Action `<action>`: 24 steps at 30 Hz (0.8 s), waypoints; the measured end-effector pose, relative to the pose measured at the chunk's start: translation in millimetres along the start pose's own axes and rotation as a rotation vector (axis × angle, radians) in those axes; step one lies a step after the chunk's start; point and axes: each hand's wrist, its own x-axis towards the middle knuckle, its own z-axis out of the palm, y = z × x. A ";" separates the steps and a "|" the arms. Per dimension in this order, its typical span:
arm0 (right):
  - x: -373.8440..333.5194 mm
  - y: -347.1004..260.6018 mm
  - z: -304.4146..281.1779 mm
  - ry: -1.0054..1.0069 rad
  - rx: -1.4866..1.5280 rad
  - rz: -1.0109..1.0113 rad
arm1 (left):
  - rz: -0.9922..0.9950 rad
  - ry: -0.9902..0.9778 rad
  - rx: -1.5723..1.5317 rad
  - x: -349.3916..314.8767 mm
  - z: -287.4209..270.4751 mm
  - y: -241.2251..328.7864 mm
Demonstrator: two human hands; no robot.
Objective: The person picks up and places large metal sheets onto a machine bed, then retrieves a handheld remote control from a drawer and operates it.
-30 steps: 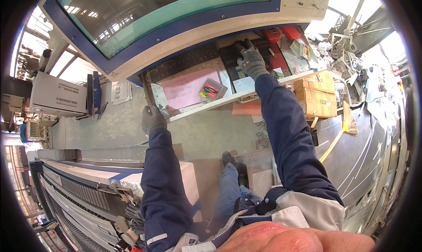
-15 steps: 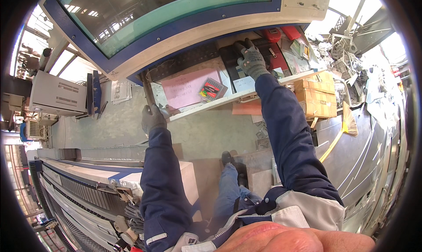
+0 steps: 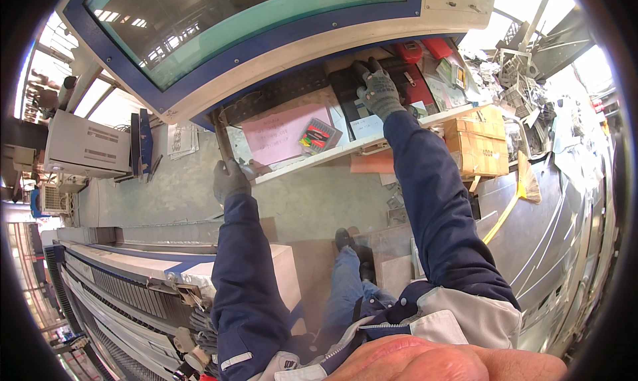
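Note:
A shallow white drawer [image 3: 345, 151] is pulled out beneath the machine's screen. My left hand [image 3: 232, 181], in a dark grey glove, is closed on the drawer's near left corner. Inside the drawer, my right hand [image 3: 382, 96], in a grey-green glove, lies over a flat black folder [image 3: 343, 98], fingers stretched toward the back and a little apart. Whether those fingertips touch the folder is hard to make out. Left of it are a sheet of pink paper [image 3: 272, 136] with handwriting and a clear plastic case [image 3: 320, 136] with a red and yellow label. A white card [image 3: 367, 127] lies near the right wrist.
Red cases [image 3: 409, 52] sit at the drawer's back right. Above the drawer overhangs the blue-framed machine panel [image 3: 229, 62]. To the right stand a cardboard box [image 3: 477, 145] and a yellow broom [image 3: 527, 181]; a long machine [image 3: 119, 274] is at lower left.
Both hands keep nearly the same places; the right hand has shifted very slightly over the black folder. The drawer stays out.

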 end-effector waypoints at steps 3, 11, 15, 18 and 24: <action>-1.1 -0.8 -1.5 0.035 0.005 -0.008 | 0.009 -0.005 0.004 -1.6 -1.7 2.2; 0.5 -1.2 -2.5 -0.028 -0.012 0.027 | 0.019 0.024 0.000 -5.9 -4.2 8.3; 1.5 -2.9 -5.0 -0.052 -0.061 0.028 | 0.021 0.028 -0.003 -5.3 -3.9 7.4; 0.2 -3.9 -6.4 -0.062 -0.078 0.025 | 0.020 0.028 -0.010 -4.9 -3.1 6.4; -3.2 -2.7 -0.2 0.053 -0.107 -0.015 | 0.010 0.033 -0.011 -4.5 -1.2 5.0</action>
